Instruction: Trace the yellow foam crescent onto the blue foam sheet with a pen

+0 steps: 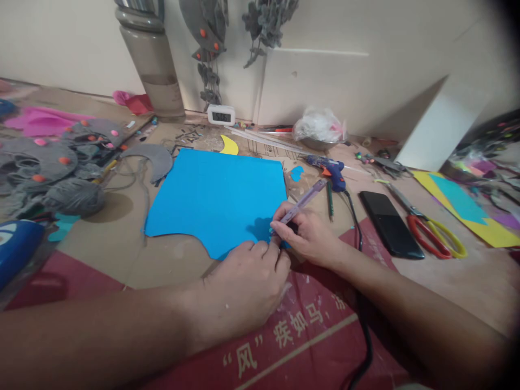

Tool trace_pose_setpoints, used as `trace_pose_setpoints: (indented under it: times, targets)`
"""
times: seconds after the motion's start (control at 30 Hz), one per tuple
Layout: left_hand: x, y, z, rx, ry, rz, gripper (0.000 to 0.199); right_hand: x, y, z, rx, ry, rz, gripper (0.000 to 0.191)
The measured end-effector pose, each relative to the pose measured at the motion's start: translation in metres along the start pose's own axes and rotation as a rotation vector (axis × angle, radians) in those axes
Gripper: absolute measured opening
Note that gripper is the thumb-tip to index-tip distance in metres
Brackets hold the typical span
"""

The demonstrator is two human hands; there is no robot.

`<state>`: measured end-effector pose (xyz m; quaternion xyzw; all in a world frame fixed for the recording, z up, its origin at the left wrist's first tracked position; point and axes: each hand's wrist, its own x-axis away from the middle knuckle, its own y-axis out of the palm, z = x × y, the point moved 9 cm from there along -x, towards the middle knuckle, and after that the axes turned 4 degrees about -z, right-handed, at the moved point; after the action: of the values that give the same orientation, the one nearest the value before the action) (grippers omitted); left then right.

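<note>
A large blue sheet [221, 195] with a curved cut-out along its lower left edge lies flat on the table. My right hand [306, 233] is closed round a pale purple pen [303, 203], its tip low at the sheet's lower right part. Next to it, my left hand [254, 276] rests on the sheet's lower edge with its fingers curled and pressed together. Whatever is beneath those fingertips is hidden. Near the pen's upper end lies a dark green pencil [330, 201].
Right of my hands are a blue glue gun [333, 170] with a black cable, a black phone [390, 225] and red-and-yellow scissors [430, 233]. Grey yarn [75, 196] and felt pieces lie left. Behind stand a bottle [156, 70] and a small clock [221, 115].
</note>
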<state>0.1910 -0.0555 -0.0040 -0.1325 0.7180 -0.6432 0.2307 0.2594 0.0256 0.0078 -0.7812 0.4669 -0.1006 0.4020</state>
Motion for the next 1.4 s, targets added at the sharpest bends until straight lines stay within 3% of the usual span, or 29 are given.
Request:
trace_pose_setpoints:
  times: [0.33, 0.53, 0.63, 0.77, 1.0, 1.23, 1.4]
  targets:
    - [-0.001, 0.0, 0.0, 0.006, 0.002, 0.0, 0.039, 0.0, 0.001, 0.004, -0.061, 0.032, 0.007, 0.024]
    - [-0.002, -0.002, 0.0, -0.006, -0.005, 0.015, 0.042, 0.012, -0.022, 0.019, -0.269, 0.102, 0.261, 0.023]
    - [-0.004, 0.0, -0.002, 0.003, -0.017, -0.024, 0.042, 0.018, -0.031, 0.017, -0.271, 0.096, 0.31, 0.019]
    - [-0.006, 0.004, -0.006, 0.059, -0.033, -0.103, 0.041, 0.026, -0.034, 0.008, -0.206, 0.11, 0.277, 0.015]
    - [-0.011, -0.004, -0.014, 0.203, -0.094, -0.138, 0.044, 0.038, -0.018, 0.012, -0.143, 0.184, 0.168, 0.01]
    - [-0.027, -0.001, -0.055, 0.386, -0.204, -0.201, 0.031, 0.04, -0.021, 0.007, 0.035, 0.162, 0.176, 0.016]
    - [-0.039, -0.006, -0.09, 0.631, -0.297, -0.08, 0.025, 0.04, -0.02, 0.006, 0.016, 0.147, 0.162, 0.017]
